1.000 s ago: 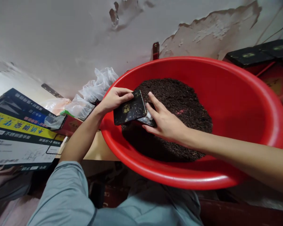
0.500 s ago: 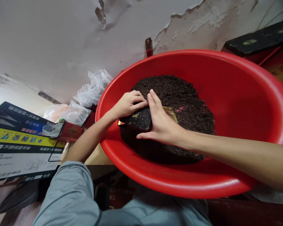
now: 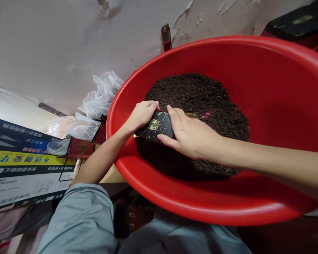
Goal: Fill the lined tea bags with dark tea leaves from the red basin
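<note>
A black rectangular tin [image 3: 161, 127] with gold characters lies on its side in a large red plastic basin [image 3: 270, 84]. It rests over a heap of dark, loose tea-like leaves [image 3: 201, 91]. A gold edge shows at its left end, and another gold edge appears beyond my right hand. My left hand [image 3: 143, 113] grips the tin's far left side with bent fingers. My right hand [image 3: 190, 135] clasps its right part, thumb on the near side and fingers over the far side. The palm hides much of that end.
Clear plastic bags [image 3: 102, 95] stand beyond the basin's left rim. A small red box [image 3: 81, 148] and a large printed carton [image 3: 21, 165] are at the left. Another black box [image 3: 294, 23] sits at the upper right, against the peeling wall [image 3: 69, 46].
My right hand has lowered and closed around the tin, its thumb now on the surface. The tin has tilted so its gold characters show. The view has shifted slightly.
</note>
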`<state>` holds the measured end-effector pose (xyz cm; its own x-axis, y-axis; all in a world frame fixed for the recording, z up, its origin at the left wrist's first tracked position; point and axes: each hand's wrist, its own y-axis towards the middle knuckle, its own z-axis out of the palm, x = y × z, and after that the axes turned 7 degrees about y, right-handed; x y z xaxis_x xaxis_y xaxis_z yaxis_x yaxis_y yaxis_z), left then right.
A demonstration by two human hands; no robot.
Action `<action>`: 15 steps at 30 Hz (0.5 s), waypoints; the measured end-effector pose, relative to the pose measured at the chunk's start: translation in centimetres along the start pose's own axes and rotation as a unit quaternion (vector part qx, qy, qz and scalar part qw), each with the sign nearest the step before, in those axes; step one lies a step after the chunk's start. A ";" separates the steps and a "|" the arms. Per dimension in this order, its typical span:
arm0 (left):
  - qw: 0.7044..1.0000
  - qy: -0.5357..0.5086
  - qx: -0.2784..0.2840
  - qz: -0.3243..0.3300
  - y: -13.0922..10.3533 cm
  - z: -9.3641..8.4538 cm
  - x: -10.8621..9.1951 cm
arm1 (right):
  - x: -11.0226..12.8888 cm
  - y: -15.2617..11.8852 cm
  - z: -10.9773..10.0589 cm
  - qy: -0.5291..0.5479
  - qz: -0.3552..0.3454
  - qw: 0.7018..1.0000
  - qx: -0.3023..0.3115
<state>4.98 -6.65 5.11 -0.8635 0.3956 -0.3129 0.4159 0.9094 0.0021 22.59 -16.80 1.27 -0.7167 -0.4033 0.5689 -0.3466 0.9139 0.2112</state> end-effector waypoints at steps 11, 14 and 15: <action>0.971 0.169 -0.137 0.103 -5.7 1.9 -2.6 | -1.8 0.6 3.4 0.215 -0.099 0.969 -0.068; 0.961 0.196 -0.161 0.115 -7.5 3.5 -4.7 | -3.1 1.2 4.6 0.284 -0.088 0.953 -0.058; 0.958 0.201 -0.156 0.133 -8.0 4.0 -5.3 | -3.5 1.4 4.8 0.271 -0.088 0.957 -0.052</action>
<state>7.40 -16.54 2.98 -0.8049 0.5790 0.1298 0.5853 0.7388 0.3341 21.69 -14.34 -4.23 -0.2245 -0.4948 0.8395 -0.3513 0.8447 0.4039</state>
